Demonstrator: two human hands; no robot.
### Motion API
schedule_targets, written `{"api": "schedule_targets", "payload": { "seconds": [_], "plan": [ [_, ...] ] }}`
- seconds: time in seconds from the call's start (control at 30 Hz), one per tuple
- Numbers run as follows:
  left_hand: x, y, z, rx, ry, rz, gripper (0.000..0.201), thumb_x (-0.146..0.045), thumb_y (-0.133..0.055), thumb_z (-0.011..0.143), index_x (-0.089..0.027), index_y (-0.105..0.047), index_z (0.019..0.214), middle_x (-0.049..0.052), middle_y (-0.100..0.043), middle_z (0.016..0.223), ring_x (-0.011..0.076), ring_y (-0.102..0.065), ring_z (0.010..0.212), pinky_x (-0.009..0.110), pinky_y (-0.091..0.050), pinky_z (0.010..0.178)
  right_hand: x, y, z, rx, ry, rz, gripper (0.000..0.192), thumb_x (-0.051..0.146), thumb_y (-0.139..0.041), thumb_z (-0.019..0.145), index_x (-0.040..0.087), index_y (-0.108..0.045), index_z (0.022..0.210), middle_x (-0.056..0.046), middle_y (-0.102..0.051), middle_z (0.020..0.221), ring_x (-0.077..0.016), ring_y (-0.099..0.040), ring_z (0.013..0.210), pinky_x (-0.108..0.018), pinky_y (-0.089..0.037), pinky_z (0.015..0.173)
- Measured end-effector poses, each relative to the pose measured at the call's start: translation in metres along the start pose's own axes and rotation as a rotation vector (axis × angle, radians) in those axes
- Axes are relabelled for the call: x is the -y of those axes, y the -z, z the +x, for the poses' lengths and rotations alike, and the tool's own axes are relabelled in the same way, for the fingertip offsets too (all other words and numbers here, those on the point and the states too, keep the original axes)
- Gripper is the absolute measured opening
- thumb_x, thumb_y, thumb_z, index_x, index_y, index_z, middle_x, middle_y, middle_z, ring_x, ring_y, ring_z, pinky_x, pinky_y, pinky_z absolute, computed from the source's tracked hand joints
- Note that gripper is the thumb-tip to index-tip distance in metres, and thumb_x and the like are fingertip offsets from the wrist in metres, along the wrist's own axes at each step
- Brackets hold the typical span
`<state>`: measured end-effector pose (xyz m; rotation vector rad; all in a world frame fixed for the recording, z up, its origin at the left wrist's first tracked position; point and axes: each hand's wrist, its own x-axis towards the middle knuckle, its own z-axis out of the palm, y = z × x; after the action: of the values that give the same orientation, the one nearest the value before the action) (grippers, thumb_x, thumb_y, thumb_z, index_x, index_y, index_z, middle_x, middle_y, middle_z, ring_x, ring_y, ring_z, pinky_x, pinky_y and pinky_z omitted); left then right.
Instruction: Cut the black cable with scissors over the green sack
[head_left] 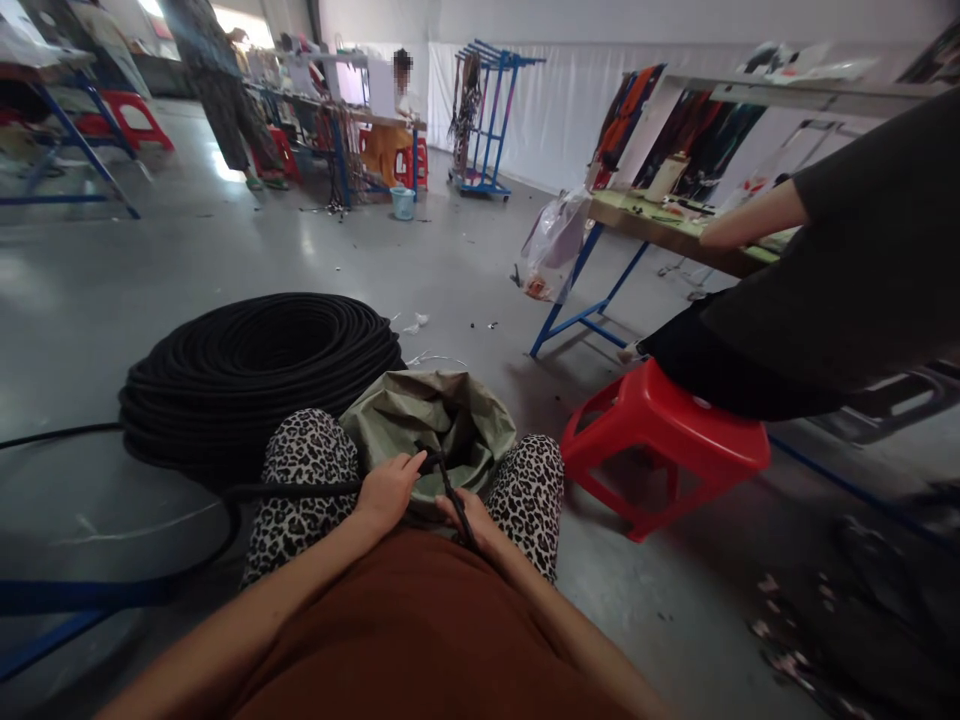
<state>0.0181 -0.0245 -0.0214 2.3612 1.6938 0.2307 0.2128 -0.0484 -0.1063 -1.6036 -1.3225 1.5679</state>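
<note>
Black cord (300, 489) runs from the big coil (259, 375) on the floor (left of the knees) into the left hand (386, 490), whose grip is clenched on it over the lap. The right hand (469, 520) grasps a thin black tool (454, 497) above the olive sack (435, 420), with the red stool (664, 440) just to the right.

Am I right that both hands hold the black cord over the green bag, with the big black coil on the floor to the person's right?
Not quite: the head view shows the coil on the person's left. Both hands, left and right, do hold the black cord over the green bag.
</note>
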Motion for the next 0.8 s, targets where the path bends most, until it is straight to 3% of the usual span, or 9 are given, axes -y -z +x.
{"api": "schedule_targets", "payload": {
  "seconds": [0.5, 0.8],
  "plan": [
    [0.002, 0.000, 0.004, 0.026, -0.006, 0.013, 0.044, -0.015, -0.054, 0.102, -0.024, -0.067, 0.143, 0.011, -0.076, 0.117, 0.0235, -0.073, 0.106, 0.034, -0.056, 0.091, 0.011, -0.001, 0.002, -0.003, -0.054, 0.030, 0.040, 0.053, -0.079, 0.087, 0.017, -0.067, 0.077, -0.002, -0.064, 0.076, -0.0180, -0.061, 0.073, -0.029, -0.052, 0.070],
    [0.000, 0.003, 0.011, 0.115, 0.021, 0.076, 0.045, -0.014, -0.052, 0.103, -0.024, -0.065, 0.145, 0.011, -0.076, 0.117, 0.0244, -0.074, 0.107, 0.034, -0.055, 0.089, 0.025, 0.009, 0.004, 0.092, -0.076, 0.035, 0.050, 0.064, -0.075, 0.090, 0.018, -0.064, 0.075, -0.003, -0.064, 0.071, -0.0189, -0.064, 0.067, -0.027, -0.049, 0.062]
  ]
}}
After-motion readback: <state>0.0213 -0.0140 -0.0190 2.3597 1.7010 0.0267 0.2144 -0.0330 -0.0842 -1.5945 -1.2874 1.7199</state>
